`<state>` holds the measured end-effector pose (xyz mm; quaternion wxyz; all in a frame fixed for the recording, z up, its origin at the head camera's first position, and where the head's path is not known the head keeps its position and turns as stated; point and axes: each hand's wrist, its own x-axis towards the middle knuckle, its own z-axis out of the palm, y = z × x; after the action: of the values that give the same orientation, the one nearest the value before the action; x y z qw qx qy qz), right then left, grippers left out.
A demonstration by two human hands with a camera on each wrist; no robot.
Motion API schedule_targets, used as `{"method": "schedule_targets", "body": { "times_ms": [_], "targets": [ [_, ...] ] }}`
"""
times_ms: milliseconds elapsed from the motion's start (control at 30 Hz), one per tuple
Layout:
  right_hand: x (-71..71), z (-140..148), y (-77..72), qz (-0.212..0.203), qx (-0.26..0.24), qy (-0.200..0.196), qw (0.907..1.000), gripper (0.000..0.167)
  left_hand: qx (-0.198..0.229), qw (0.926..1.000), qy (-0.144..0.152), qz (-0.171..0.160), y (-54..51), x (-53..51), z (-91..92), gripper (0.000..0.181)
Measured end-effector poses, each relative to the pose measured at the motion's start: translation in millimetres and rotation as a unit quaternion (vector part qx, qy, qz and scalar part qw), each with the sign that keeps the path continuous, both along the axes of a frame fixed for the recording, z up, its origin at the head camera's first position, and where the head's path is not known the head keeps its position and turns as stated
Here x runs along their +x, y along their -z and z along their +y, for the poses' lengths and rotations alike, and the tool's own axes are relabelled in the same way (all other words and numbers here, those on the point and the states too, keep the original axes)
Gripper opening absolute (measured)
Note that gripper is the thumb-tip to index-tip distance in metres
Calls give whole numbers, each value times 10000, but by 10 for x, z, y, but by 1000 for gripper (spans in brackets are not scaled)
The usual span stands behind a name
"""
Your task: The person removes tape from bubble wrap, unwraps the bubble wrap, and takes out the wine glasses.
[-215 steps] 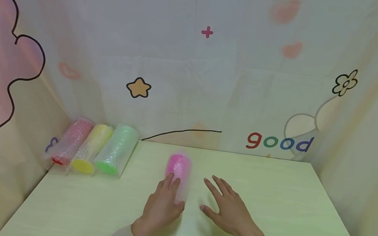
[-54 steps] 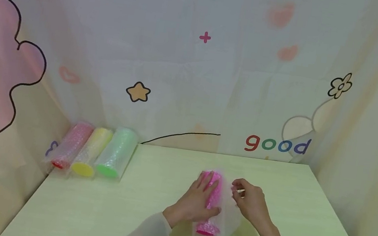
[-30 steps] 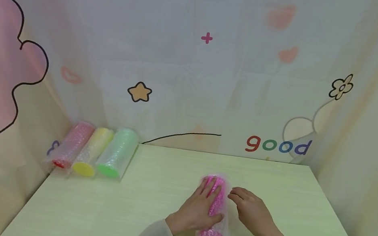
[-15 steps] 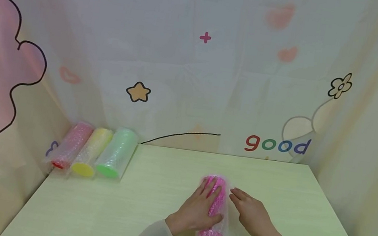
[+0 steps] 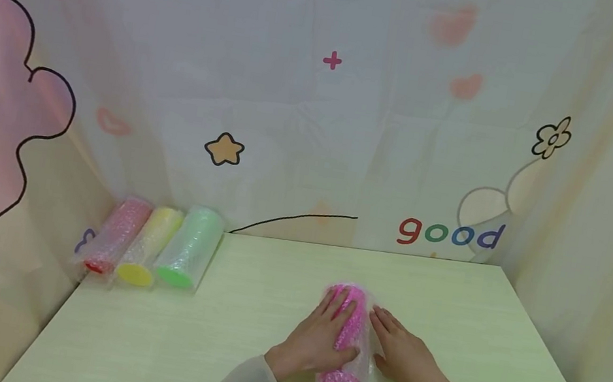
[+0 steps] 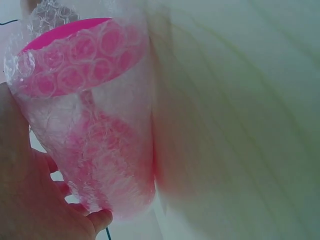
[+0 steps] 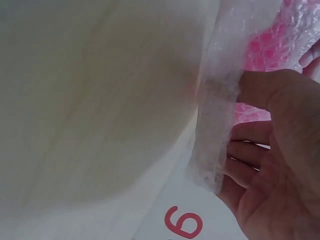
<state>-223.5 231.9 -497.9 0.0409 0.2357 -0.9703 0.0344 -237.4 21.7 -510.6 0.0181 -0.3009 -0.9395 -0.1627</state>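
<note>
A pink cup-like object in bubble wrap (image 5: 349,339) lies on the table, its rim end toward the person. My left hand (image 5: 313,344) rests over it, fingers spread and thumb on its near part; the left wrist view shows the wrapped pink object (image 6: 100,145) beside the left hand (image 6: 35,190). On its right side, my right hand (image 5: 412,362) touches the wrap with fairly straight fingers. In the right wrist view, a loose clear flap (image 7: 215,110) covers the thumb tip and fingertips of my right hand (image 7: 285,150).
Three wrapped cylinders, red (image 5: 118,235), yellow (image 5: 149,247) and green (image 5: 191,246), lie side by side at the table's back left. The pale table (image 5: 171,342) meets a patterned curtain (image 5: 297,97) behind, with more curtain at both sides.
Since the earliest frame, the pink object has moved right and nearer the person, and the right hand has come against its wrap. Over the last half second, the right thumb has spread from the fingers.
</note>
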Motion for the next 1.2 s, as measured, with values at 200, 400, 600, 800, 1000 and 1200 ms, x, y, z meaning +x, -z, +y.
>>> {"method": "schedule_targets", "body": {
  "times_ms": [200,400,600,800,1000,1200],
  "targets": [
    [2,43,60,-337,-266,52,9991,70,91,9999,12,-105,7,4,-6,85],
    [0,57,118,-625,-296,280,9972,74,96,9993,-59,-352,8,21,-47,85],
    [5,63,113,-724,-233,514,9958,71,208,9991,41,-379,17,23,-102,85],
    [14,62,106,-909,-140,714,9932,68,197,9990,97,-399,45,22,-174,86],
    [21,71,121,-797,-56,881,9929,66,228,9987,199,-420,63,30,-225,85],
    [35,111,97,-728,-31,943,9929,62,232,9985,245,-440,63,35,-284,85]
  ]
}}
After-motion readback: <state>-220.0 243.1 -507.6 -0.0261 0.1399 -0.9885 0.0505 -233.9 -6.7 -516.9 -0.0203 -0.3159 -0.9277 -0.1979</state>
